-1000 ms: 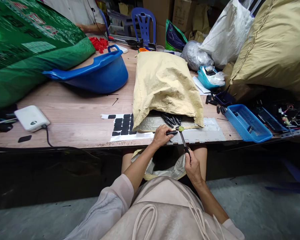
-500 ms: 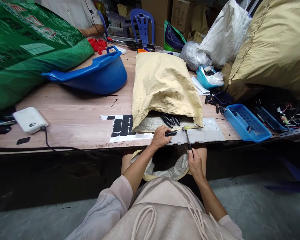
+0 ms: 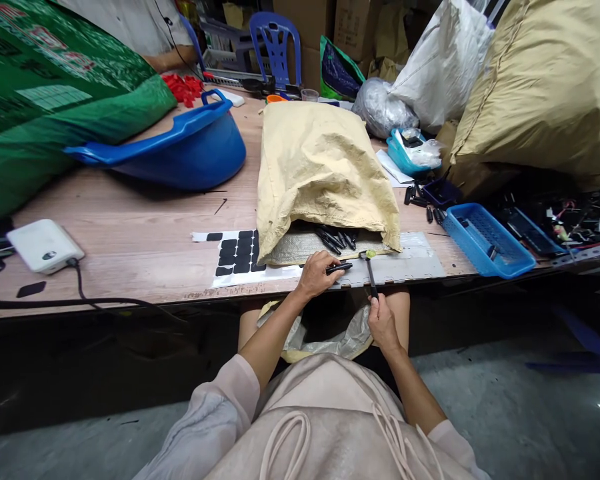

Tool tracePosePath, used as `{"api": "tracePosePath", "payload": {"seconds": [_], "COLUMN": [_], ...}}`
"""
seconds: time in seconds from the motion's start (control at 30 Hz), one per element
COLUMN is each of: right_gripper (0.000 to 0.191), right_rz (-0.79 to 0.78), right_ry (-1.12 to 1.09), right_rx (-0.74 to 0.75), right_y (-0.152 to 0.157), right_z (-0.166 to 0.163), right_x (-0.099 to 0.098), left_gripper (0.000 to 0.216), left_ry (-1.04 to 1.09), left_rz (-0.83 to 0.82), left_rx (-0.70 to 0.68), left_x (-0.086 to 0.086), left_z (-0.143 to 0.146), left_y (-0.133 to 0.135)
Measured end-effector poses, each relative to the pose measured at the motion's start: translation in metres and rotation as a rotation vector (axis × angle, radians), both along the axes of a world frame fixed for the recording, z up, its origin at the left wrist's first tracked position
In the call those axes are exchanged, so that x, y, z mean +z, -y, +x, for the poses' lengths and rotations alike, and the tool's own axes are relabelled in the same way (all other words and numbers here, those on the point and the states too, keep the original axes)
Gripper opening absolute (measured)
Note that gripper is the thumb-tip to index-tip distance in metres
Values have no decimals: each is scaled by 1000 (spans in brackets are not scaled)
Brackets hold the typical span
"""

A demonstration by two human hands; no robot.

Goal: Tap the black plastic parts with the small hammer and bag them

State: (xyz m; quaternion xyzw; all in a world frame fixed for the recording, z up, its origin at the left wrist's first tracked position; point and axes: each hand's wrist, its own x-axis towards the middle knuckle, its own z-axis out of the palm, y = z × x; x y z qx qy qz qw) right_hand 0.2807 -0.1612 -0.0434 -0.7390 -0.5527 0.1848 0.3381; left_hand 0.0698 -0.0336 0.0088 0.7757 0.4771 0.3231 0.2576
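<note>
At the table's front edge, my left hand [image 3: 315,275] is closed on a slim black pen-shaped piece [image 3: 340,268], which points to the right. My right hand [image 3: 383,321] grips the dark handle of a small hammer [image 3: 371,270]. Its yellow-green-tipped head rests at or just above the grey board [image 3: 415,257], right of the black piece. Just beyond both hands lies a cream woven sack [image 3: 325,160], its mouth facing me. Several similar black pieces [image 3: 335,238] lie in that mouth. Between my knees hangs an open lined bag [image 3: 347,343].
A sheet of black stickers [image 3: 235,253] lies left of the sack. Further left are a blue basin [image 3: 180,150], a white box with a cable [image 3: 45,245] and a green sack [image 3: 55,120]. To the right stand a blue basket [image 3: 490,243] and a full tan sack [image 3: 545,93].
The whole view has shifted slightly, with the table contents appearing a little further left. Both hands keep their grips on the black piece and the hammer.
</note>
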Motion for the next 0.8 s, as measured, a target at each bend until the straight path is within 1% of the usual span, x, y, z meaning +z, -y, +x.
{"api": "tracePosePath", "payload": {"seconds": [0.07, 0.13, 0.2, 0.27, 0.33, 0.4, 0.47, 0.53, 0.6, 0.63, 0.67, 0.73, 0.77, 0.8], "right_gripper": [34, 34, 36, 37, 38, 37, 37, 36, 35, 35, 35, 35, 34, 34], "right_rz": [-9, -17, -23, -25, -24, -19, -18, -27, -39, -43, -45, -49, -52, -55], "right_ry": [-14, -26, -32, -37, -41, -45, -48, -52, -53, -52, -49, -47, -49, -53], "right_rx": [2, 6, 9, 3, -6, -6, 0, 4, 6, 7, 6, 3, 2, 1], "right_y": [0, -1, -1, -1, -1, -1, -1, -1, -1, -1, -1, -1, -1, -1], "right_z": [0, -1, -2, -3, -3, -3, -3, -2, -2, -2, -2, -2, -2, -2], "right_x": [0, 0, -1, -1, -2, -2, -2, -2, -2, -2, -2, -2, -2, -3], "left_gripper": [10, 15, 20, 22, 20, 17, 19, 21, 18, 17, 17, 20, 21, 24], "left_ry": [40, 52, 16, -58, -154, -247, -287, -226, -92, -25, 29, 86, 102, 104], "left_rz": [59, 100, 93, 41, -45, -139, -192, -162, -64, -10, 35, 46, 1, -83], "left_rx": [-80, -185, -293, -350, -328, -269, -248, -271, -252, -202, -119, 125, 253, 366], "left_x": [3, 2, -6, -21, -37, -50, -55, -48, -32, -22, -11, 10, 19, 26], "left_z": [-5, -11, -15, -16, -16, -13, -9, -6, -2, -1, 0, 2, 1, 1], "left_y": [15, 36, 60, 80, 94, 101, 103, 99, 88, 78, 65, 30, 10, -10]}}
